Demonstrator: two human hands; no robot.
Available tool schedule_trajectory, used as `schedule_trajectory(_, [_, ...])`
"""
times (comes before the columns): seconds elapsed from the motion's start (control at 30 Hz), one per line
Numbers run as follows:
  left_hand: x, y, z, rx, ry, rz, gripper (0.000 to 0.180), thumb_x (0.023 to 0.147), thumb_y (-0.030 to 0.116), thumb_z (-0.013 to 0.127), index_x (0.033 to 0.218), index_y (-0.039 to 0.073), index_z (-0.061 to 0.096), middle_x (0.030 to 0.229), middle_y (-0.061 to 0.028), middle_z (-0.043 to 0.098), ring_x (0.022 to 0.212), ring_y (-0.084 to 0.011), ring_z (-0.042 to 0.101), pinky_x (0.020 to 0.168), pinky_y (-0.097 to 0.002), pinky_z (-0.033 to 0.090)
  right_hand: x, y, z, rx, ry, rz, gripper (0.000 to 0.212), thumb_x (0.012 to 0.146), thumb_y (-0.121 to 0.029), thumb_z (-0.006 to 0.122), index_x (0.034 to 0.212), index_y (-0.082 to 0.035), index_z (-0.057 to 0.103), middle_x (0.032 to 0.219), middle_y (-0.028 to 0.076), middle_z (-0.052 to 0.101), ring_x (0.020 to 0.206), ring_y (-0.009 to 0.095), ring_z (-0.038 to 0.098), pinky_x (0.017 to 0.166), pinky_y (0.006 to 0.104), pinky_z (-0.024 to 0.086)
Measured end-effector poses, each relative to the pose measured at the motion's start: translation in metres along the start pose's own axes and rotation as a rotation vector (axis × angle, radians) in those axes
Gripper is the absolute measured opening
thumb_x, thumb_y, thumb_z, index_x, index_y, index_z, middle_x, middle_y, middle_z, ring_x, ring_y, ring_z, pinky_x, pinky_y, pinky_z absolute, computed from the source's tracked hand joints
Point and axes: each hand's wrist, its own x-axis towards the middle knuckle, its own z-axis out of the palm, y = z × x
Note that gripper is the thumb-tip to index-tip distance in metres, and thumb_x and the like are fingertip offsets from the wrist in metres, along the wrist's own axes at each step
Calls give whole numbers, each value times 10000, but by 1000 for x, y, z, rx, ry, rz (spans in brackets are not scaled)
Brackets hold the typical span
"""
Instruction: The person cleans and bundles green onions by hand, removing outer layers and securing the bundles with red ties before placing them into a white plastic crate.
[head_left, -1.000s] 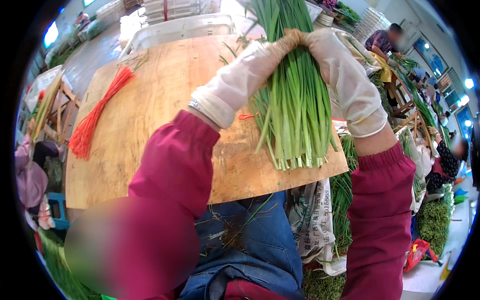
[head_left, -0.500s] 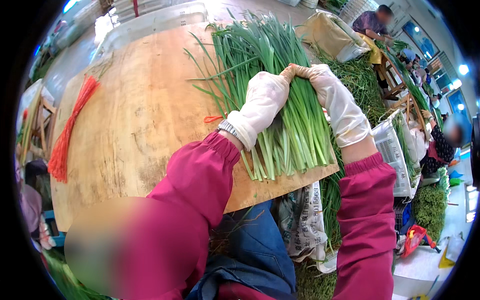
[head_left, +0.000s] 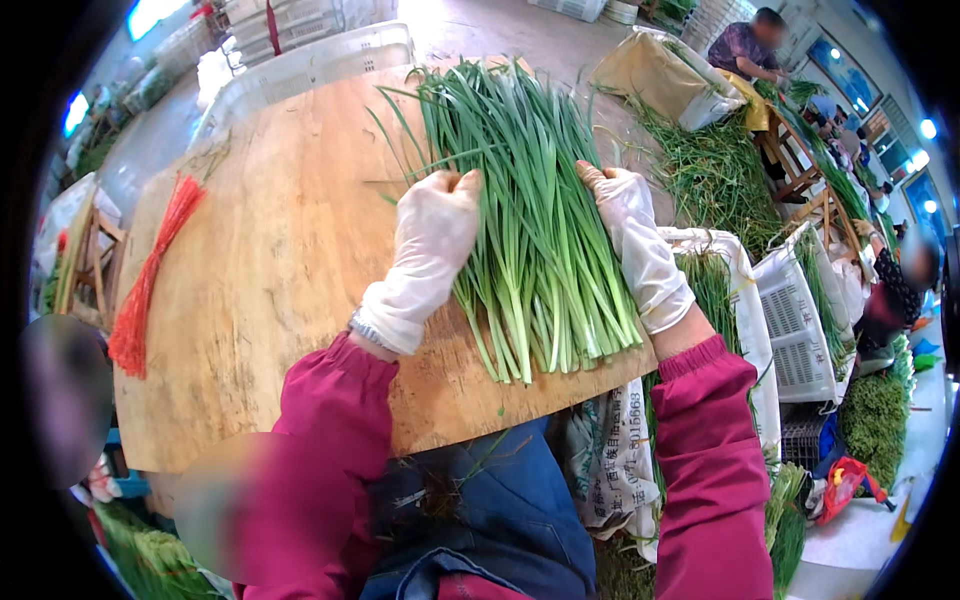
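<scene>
A broad bunch of green chives (head_left: 535,250) lies on the wooden board, leaf tips pointing away and pale stem ends toward me. At its left edge is my left hand (head_left: 432,225), in a whitish glove, fingers curled closed. My right hand (head_left: 630,215), gloved the same way, is at the right edge with thumb and fingers drawn together. Both hands touch the outer leaves; what their fingers hold, if anything, is hidden. A bundle of red ties (head_left: 158,275) lies apart on the board's left side.
The wooden board (head_left: 270,270) has a curved front edge above my lap. White crates (head_left: 795,315) with greens stand at the right. Loose greens (head_left: 705,175) are heaped beyond them, near a yellowish lined crate (head_left: 655,75). A person (head_left: 745,50) works at the far right.
My hands have separated from above the middle of the chives, the left moving left and the right to the right edge. The red loop beside the bunch is no longer visible.
</scene>
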Motion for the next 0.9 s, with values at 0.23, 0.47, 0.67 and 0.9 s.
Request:
schedule_trajectory(0.23, [46,-21,-9,172,-249,-12,331,798,124,458,1060,-55,552,801,-130,610,712,-184,593,674,-280,478,-17,-22,-7,-5,32,-2,796,705,-684,483,931,74,574,851,250,595,840,346,577,751,383,430])
schedule_trajectory(0.47, [82,-1,25,430,-240,315,407,753,82,398,1138,92,529,1178,-151,461,1051,-311,492,886,-369,398,-25,-29,-12,37,-97,15,992,659,-708,512,1156,145,416,1087,304,513,1069,358,490,899,356,374])
schedule_trajectory(0.67, [85,-14,10,457,-6,373,345,742,34,411,1043,-6,577,1064,-166,545,1015,-295,520,880,-334,402,-41,-57,0,-114,-153,-114,1008,644,-707,531,1152,155,414,1072,302,523,1041,343,514,887,348,381])
schedule_trajectory(0.9, [-6,-5,-39,224,-227,-22,315,782,120,502,1039,-54,561,910,-222,609,778,-275,617,726,-309,483,-32,-36,-2,-169,-46,-141,945,665,-666,549,1132,147,436,1034,293,541,1015,356,524,879,359,393])
